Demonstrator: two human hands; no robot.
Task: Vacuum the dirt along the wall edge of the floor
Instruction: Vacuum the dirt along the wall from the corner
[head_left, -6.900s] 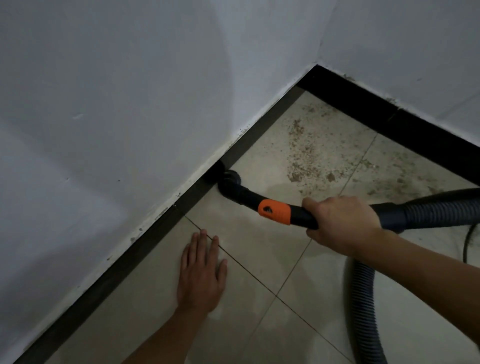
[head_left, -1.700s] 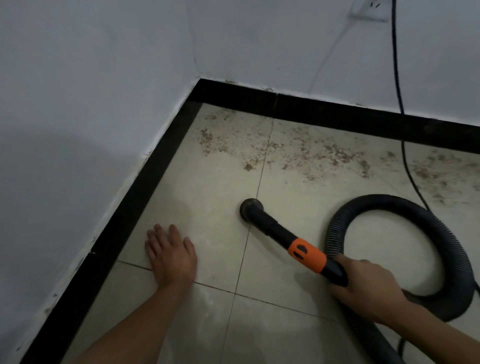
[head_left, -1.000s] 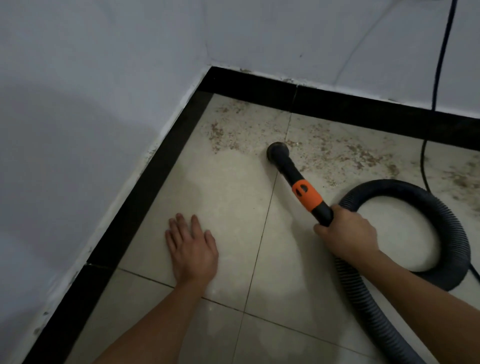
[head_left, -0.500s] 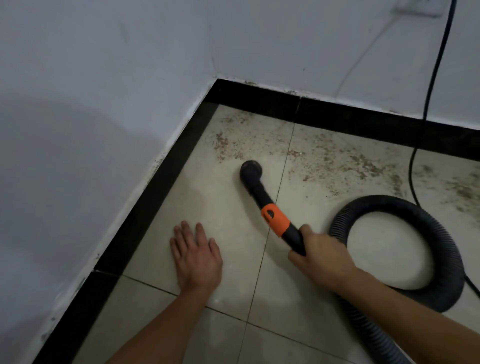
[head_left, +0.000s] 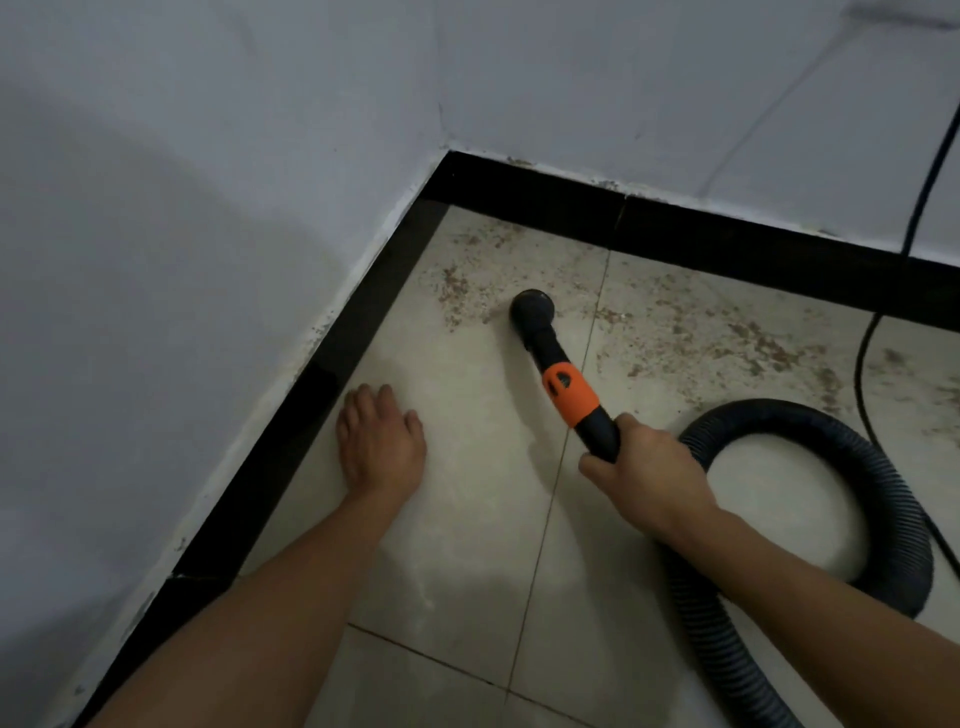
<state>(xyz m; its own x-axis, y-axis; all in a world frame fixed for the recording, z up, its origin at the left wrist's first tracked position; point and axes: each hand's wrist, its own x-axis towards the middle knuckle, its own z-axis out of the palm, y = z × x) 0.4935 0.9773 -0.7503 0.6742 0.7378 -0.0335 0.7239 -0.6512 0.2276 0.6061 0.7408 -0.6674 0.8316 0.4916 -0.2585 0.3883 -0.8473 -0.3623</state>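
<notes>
The right hand (head_left: 649, 467) is gripping the black handle of the vacuum wand (head_left: 558, 364), fingers wrapped round it just below the orange collar (head_left: 569, 389). The left hand (head_left: 382, 441) is lying flat and open on the floor tile (head_left: 467, 519), close to the black baseboard (head_left: 675, 228) on the left, bracing the person.

Over the last half second the round nozzle (head_left: 532, 309) has been sliding away from the person toward the far corner. It is now sitting on the floor at the near edge of the dirt (head_left: 454, 286), just left of the grout line; the left hand has not moved. So the cleaning is working into the corner patch, probably an early pass, since brown specks are still lying along the far wall edge and spreading out to the right (head_left: 753, 338).

The ribbed hose (head_left: 841, 431) is looping on the floor at the right, with a thin cord (head_left: 862, 364) running beside it.
</notes>
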